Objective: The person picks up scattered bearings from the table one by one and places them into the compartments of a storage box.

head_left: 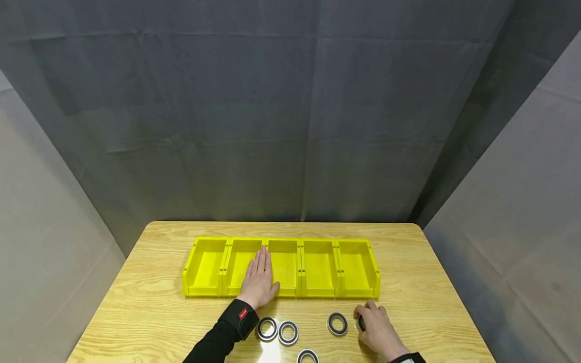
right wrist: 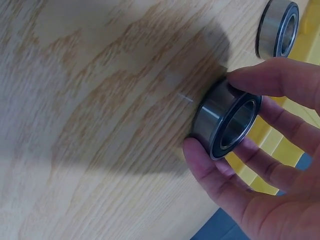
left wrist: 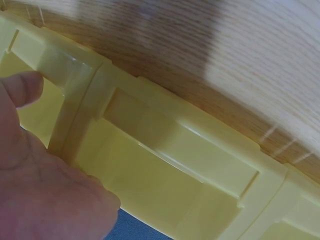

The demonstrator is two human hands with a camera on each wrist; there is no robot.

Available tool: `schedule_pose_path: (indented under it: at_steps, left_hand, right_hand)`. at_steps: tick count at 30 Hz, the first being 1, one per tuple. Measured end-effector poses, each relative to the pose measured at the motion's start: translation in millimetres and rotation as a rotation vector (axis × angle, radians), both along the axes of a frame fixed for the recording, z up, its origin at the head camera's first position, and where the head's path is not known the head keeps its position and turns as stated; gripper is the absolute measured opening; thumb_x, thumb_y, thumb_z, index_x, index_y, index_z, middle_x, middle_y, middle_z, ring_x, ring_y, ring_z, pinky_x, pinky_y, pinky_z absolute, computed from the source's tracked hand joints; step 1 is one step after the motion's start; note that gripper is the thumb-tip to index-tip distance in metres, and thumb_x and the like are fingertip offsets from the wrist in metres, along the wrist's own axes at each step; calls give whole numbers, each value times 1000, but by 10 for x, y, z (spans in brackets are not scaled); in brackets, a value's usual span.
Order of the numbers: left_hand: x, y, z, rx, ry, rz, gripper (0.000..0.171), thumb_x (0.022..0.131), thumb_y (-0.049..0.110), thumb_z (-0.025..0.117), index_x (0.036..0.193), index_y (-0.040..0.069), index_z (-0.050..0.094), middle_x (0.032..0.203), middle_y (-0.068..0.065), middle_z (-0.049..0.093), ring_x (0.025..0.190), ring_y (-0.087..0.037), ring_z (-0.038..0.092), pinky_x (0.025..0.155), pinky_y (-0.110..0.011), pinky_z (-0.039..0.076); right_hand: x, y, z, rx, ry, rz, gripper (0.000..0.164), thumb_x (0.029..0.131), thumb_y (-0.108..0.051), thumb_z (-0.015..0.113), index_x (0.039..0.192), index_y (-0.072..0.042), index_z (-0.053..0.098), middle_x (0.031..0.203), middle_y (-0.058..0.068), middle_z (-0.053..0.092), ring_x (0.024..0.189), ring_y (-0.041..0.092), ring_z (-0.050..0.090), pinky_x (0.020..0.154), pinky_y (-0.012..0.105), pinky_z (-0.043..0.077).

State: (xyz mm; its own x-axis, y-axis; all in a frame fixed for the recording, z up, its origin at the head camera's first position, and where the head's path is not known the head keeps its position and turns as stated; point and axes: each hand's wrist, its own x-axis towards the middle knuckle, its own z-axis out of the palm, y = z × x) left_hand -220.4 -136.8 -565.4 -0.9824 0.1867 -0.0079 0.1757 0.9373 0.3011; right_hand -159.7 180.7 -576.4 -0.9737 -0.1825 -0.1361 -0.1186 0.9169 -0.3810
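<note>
My left hand (head_left: 258, 283) lies with straight fingers over the yellow row of bins (head_left: 319, 292), across the divider between the second and third compartments from the left. In the left wrist view, its thumb stands apart from the fingers beside a bin's front lip (left wrist: 180, 147). On the table to the right, my right hand (head_left: 378, 330) grips a ball bearing (right wrist: 207, 120) by its outer rim, thumb on one side and fingers on the other. The bearing has a shiny steel ring and a dark seal. Another bearing (head_left: 337, 324) lies just left of that hand.
Two bearings lie side by side near my left wrist, a left one (head_left: 267, 329) and a right one (head_left: 288, 333). One more bearing (head_left: 307, 356) is cut off by the bottom edge. Behind the wooden table (head_left: 408, 272) hangs a dark grey cloth (head_left: 290, 126).
</note>
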Motion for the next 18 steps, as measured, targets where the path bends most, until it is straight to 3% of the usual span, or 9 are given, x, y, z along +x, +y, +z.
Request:
schedule_pose_path:
  at_steps: [18]
  left_hand:
    - [-10, -1, -11, 19, -32, 6, 86, 96, 30, 65, 157, -7, 18, 169, -24, 10, 157, -39, 15, 128, -53, 17]
  right_hand:
    - [-51, 37, 124, -42, 84, -21, 35, 65, 6, 82, 93, -13, 71, 98, 6, 61, 87, 25, 52, 76, 42, 48]
